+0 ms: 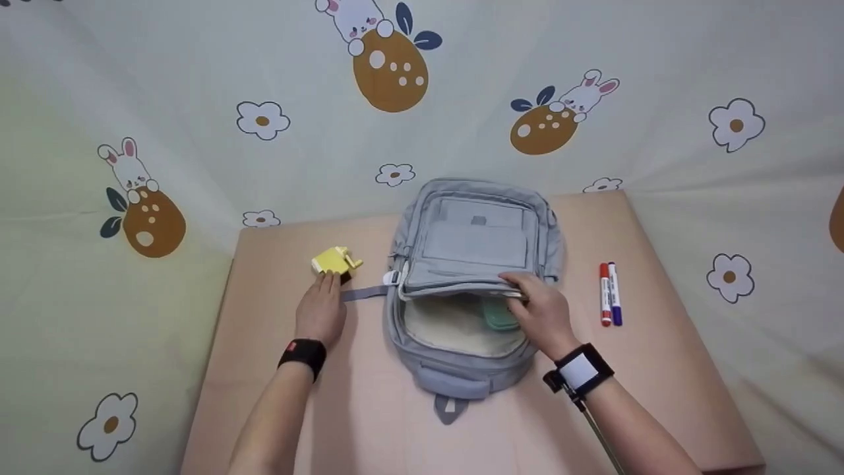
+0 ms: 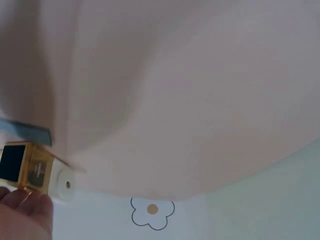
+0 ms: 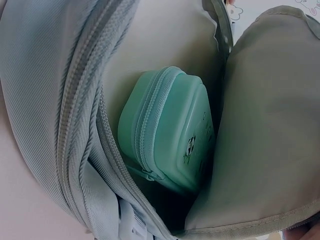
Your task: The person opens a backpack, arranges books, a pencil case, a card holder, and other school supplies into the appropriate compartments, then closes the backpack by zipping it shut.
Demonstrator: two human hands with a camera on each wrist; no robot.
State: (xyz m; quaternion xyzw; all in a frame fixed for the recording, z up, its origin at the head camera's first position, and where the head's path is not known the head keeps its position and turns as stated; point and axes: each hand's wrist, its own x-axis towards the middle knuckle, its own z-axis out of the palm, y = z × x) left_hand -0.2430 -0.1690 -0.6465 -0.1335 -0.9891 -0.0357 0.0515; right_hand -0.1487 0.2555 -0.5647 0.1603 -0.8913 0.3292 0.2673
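My left hand (image 1: 321, 313) holds a yellow, box-shaped pencil sharpener (image 1: 331, 260) with a side crank, left of a grey-blue backpack (image 1: 455, 379). Its dark end shows in the left wrist view, where fingertips (image 2: 44, 206) lie against the sharpener (image 2: 39, 170); the thumb's place is unclear. On the backpack's right side, my right hand (image 1: 546, 313) grips the edge of the lifted front flap (image 1: 478, 234), fingers on top. Inside the open main compartment sits a mint-green zipped case (image 3: 175, 130) with a small panda print, its zipper closed. Part of it is hidden under the flap in the head view.
A red marker (image 1: 604, 295) and a blue-capped marker (image 1: 615, 295) lie side by side right of the backpack. A strap (image 1: 364, 293) stretches left from the bag toward the sharpener. Patterned cloth (image 1: 264, 165) hangs behind the pinkish table (image 1: 264, 409).
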